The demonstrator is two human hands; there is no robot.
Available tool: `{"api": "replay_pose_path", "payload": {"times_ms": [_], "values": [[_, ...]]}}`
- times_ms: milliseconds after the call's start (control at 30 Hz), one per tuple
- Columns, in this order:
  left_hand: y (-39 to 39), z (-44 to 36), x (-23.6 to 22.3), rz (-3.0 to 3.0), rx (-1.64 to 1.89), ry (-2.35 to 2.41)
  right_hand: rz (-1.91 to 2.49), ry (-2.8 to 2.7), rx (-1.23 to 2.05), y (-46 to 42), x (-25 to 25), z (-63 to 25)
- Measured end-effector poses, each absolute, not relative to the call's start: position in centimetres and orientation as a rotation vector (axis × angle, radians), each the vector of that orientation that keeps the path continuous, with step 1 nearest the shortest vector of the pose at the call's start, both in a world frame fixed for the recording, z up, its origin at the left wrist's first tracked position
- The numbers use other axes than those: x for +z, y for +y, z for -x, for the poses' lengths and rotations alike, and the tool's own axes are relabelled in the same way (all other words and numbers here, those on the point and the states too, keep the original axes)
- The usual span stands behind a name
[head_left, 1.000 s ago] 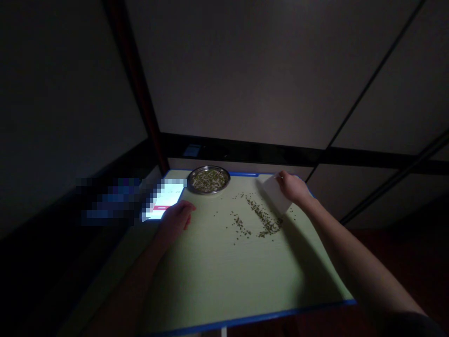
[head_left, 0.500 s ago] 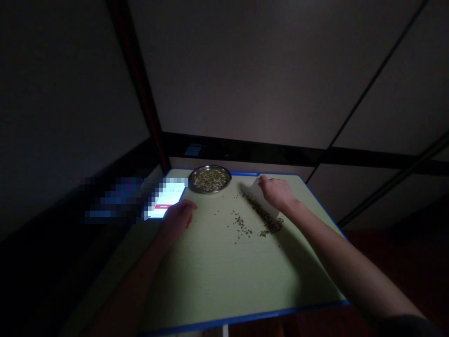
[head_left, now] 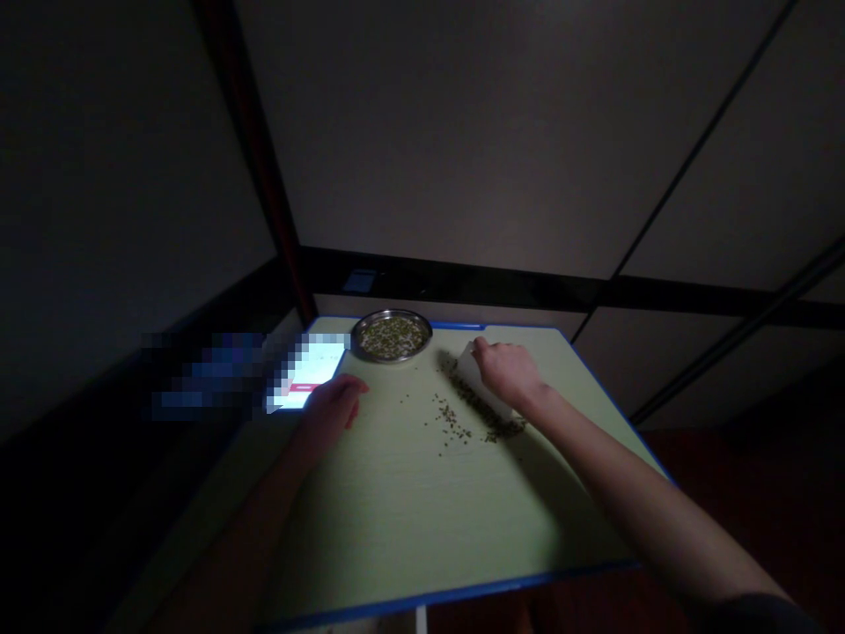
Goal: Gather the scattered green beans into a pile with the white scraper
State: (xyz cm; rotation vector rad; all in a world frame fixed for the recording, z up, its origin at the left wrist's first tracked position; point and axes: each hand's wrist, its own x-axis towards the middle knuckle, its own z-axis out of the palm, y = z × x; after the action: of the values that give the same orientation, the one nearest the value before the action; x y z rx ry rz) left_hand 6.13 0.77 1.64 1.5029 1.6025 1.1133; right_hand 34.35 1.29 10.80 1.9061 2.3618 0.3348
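My right hand [head_left: 507, 372] is closed on the top of a thin white card [head_left: 486, 387], which stands on edge, tilted, on the table. Along the card's left side lies a dark band of small greenish-brown seeds [head_left: 470, 394], with looser seeds [head_left: 452, 425] scattered to its left. Further back, a round metal tray [head_left: 356, 345] holds more of these seeds spread over its bottom. My left hand [head_left: 334, 407] rests at the table's left side, beside a lit screen [head_left: 304, 370]. Its fingers look slightly apart and loosely bent, with no object visible in them.
The pale green table [head_left: 396, 519] has a blue edge and stands close to a panelled wall [head_left: 436, 158]. A dark band with a small bluish panel [head_left: 360, 281] runs behind it. Surroundings are dim, and part of the left side is pixelated.
My right hand has moved the card a little to the left, against the band of seeds. My left hand stays about where it was; the view has shifted slightly.
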Motion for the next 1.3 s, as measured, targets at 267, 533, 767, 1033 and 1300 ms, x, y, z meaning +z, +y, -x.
{"api": "replay_pose_path", "payload": {"times_ms": [267,533,767,1033,1300], "values": [[0.8,-6.2,1.6,-1.489,1.118,1.574,-2.091,2.259,0.373,1.3,11.7,-37.7],[1.0,-6.0,1.4,-1.533,1.087,1.591,-2.271,2.132,0.410,0.6,11.6,-44.2],[0.9,-6.0,1.8,-1.495,1.061,1.593,-2.330,1.925,0.514,1.0,11.8,-50.6],[0.8,-5.8,2.1,-1.557,1.038,1.667,-2.002,2.232,0.528,-0.9,9.2,-50.3],[1.0,-5.7,1.8,-1.582,1.018,1.676,-1.931,2.387,0.476,-6.8,8.3,-49.5]]}}
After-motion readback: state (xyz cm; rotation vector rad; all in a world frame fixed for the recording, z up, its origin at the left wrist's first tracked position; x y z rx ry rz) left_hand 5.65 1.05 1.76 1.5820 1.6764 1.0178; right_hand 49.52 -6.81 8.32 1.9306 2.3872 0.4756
